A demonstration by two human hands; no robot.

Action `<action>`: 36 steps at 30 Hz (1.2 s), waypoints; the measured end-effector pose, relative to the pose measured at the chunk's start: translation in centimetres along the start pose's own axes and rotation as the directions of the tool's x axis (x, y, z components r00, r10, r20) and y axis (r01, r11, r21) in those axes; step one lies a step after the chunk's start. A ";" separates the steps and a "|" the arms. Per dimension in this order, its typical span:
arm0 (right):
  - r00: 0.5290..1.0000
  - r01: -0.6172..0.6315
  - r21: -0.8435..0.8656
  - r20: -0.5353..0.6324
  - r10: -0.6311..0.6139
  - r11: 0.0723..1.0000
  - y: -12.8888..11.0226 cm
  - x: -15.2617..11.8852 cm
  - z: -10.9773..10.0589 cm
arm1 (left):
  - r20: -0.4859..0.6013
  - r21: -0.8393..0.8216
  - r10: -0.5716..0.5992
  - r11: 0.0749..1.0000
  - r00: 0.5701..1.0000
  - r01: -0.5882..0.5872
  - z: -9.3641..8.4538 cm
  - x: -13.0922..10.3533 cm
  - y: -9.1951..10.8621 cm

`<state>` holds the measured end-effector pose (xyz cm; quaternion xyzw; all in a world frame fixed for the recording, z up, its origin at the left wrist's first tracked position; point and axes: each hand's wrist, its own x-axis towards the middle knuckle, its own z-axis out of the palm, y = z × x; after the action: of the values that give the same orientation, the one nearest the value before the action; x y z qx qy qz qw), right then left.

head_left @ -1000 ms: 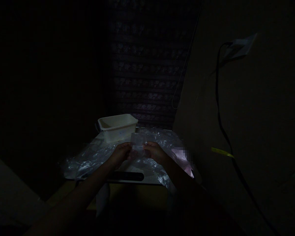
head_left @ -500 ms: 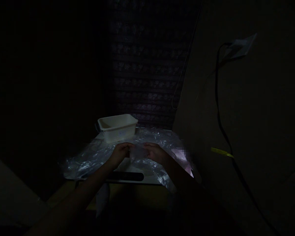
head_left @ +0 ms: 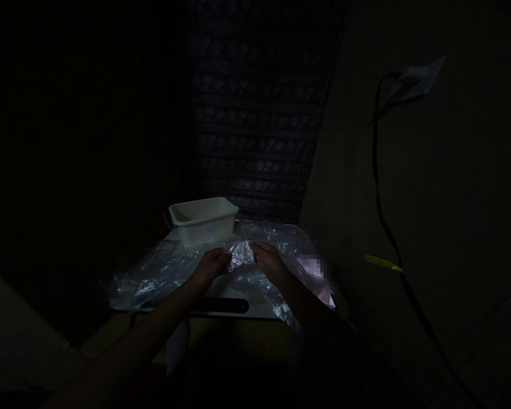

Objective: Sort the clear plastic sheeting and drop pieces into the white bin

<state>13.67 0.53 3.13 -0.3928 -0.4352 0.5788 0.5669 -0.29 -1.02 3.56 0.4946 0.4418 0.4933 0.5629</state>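
Observation:
Between my two hands is a small clear plastic bag (head_left: 241,254), shiny and held out flat above the table. My left hand (head_left: 213,266) pinches its left edge, and my right hand (head_left: 267,260) grips the right edge with fingers closed. Beneath them, more clear plastic (head_left: 153,278) lies in crumpled heaps across the white table (head_left: 259,309). The light is dim, so whether the small bag has anything inside cannot be made out.
A white plastic tub (head_left: 206,230) with dark handles stands at the table's back left. Along the front edge lies a long black object (head_left: 221,305). Pinkish sheets (head_left: 323,292) are at the right. A black cable (head_left: 378,193) with a yellow tag (head_left: 383,262) hangs down the right wall.
The small plastic bag has tilted and now catches the light. My right hand has risen slightly, and my left hand has shifted a little. The tub and table things stay put.

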 end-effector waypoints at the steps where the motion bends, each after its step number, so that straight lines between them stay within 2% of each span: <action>1: 1.000 -0.015 -0.003 0.015 0.015 1.000 -0.1 -0.1 0.1 | -0.016 0.001 0.014 1.000 1.000 -0.014 0.0 0.0 0.0; 7: 0.978 -0.177 -0.029 0.107 0.179 0.984 -0.4 -0.6 0.3 | -0.079 -0.089 0.052 0.994 0.995 -0.059 -0.1 0.1 0.2; 9: 0.982 -0.158 -0.027 0.099 0.160 0.987 -0.3 -0.5 0.2 | -0.072 -0.104 0.037 0.994 0.997 -0.044 -0.1 0.0 0.3; 15: 0.997 -0.063 0.094 0.039 0.060 0.994 0.1 0.1 0.0 | -0.012 -0.037 -0.099 0.994 0.995 0.098 0.5 -0.4 0.4; 18: 0.995 -0.050 0.224 0.090 0.030 0.973 0.1 0.1 0.2 | -0.006 -0.065 -0.082 0.995 0.997 0.082 0.7 -0.2 0.0; 22: 0.972 -0.136 0.334 0.229 0.060 0.933 0.5 -0.3 1.1 | -0.007 -0.130 -0.037 0.991 0.999 0.036 0.8 0.1 -0.5; 25: 0.984 -0.125 0.348 0.167 0.070 0.929 0.7 -0.4 1.7 | 0.011 -0.139 -0.024 0.990 1.000 0.026 1.0 0.0 -0.7; 28: 0.998 -0.054 0.318 0.053 0.039 0.947 0.8 -0.3 1.7 | 0.043 -0.071 -0.063 0.995 0.997 0.066 1.1 -0.2 -0.9; 31: 0.999 0.034 0.179 0.005 -0.036 0.983 0.9 0.0 1.3 | 0.053 0.021 -0.119 0.993 0.991 0.118 0.9 -0.3 -0.8; 36: 0.994 0.103 -0.048 -0.020 -0.104 0.993 1.2 0.3 0.5 | 0.005 -0.068 -0.026 0.997 1.000 0.027 -0.2 0.0 0.0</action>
<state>12.82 0.78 2.18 -0.3895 -0.4621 0.5336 0.5916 -0.44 -0.98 3.54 0.4702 0.4300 0.4996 0.5868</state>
